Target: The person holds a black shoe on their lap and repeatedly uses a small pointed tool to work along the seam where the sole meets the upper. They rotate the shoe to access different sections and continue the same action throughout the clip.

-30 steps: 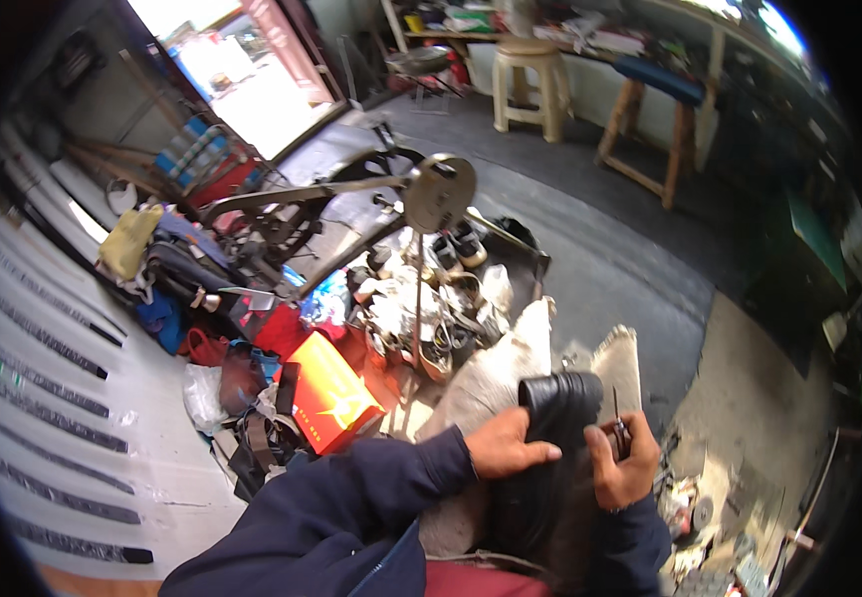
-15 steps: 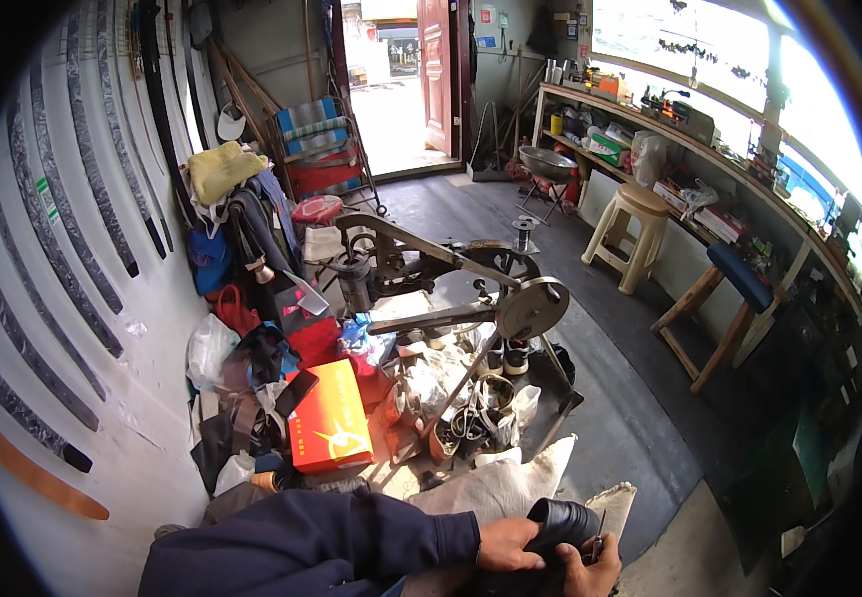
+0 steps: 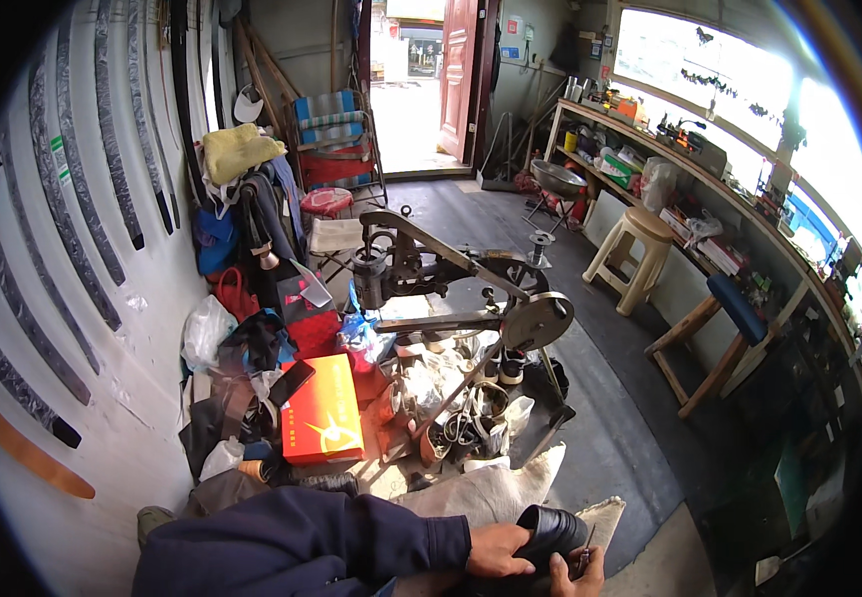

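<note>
At the bottom edge of the head view my left hand (image 3: pixel 498 550) grips a black shoe (image 3: pixel 550 530) by its upper rim, my dark blue sleeve (image 3: pixel 302 547) reaching in from the left. My right hand (image 3: pixel 577 575), mostly cut off by the frame edge, pinches a thin metal tool (image 3: pixel 587 545) against the shoe's right side. Under the shoe lies a pale sack (image 3: pixel 496 490). Just beyond stands a black cast-iron stitching machine (image 3: pixel 451 289) with a round wheel (image 3: pixel 538 321).
An orange box (image 3: pixel 323 410), bags and clutter pile at the left by a wall hung with dark straps (image 3: pixel 63 239). A white stool (image 3: pixel 633 254) and a blue-topped wooden stool (image 3: pixel 715 338) stand by the right-hand bench (image 3: pixel 710 209). An open door (image 3: pixel 421 90) lies ahead.
The view has tilted up from my lap to the room, so hands and shoe sank to the bottom edge. Both hands keep their hold on shoe and tool.
</note>
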`<action>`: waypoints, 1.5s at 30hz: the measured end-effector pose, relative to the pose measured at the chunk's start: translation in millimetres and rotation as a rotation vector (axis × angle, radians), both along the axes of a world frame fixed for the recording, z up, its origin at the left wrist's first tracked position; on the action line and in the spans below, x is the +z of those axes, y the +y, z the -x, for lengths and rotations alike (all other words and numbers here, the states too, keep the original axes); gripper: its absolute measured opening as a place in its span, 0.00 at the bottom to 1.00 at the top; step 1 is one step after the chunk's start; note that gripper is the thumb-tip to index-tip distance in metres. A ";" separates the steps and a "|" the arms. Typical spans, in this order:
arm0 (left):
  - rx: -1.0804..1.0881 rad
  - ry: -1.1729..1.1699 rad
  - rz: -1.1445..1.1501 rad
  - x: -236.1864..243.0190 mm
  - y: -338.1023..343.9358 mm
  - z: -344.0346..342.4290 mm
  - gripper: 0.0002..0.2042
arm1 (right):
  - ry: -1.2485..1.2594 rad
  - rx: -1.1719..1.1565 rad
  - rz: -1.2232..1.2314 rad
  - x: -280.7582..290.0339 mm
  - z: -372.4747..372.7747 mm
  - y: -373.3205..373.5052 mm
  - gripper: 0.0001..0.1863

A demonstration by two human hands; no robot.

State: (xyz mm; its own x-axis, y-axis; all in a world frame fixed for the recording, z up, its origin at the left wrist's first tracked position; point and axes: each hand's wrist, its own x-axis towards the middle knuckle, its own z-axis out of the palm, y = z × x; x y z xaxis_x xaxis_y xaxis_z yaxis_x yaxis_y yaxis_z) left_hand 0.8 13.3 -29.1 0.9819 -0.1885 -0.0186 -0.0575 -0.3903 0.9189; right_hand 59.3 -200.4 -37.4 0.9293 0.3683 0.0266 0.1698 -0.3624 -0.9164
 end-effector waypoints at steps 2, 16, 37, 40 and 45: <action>-0.019 0.014 -0.021 -0.9 0.6 -0.8 0.31 | 0.021 0.021 0.002 -0.7 -1.8 -1.2 0.18; 0.004 -0.032 -0.034 -0.5 0.9 1.6 0.30 | -0.122 0.007 0.113 10.6 4.2 3.4 0.20; 0.064 -0.158 0.076 -7.3 -3.2 7.6 0.19 | -0.236 -0.174 -0.015 3.6 32.2 6.0 0.14; 0.062 -0.165 0.107 -8.2 -1.3 8.0 0.19 | -0.279 -0.198 -0.007 -0.9 31.2 5.5 0.14; 0.077 -0.160 0.107 -10.3 -0.5 8.2 0.19 | -0.317 -0.271 -0.020 -7.5 31.9 10.4 0.14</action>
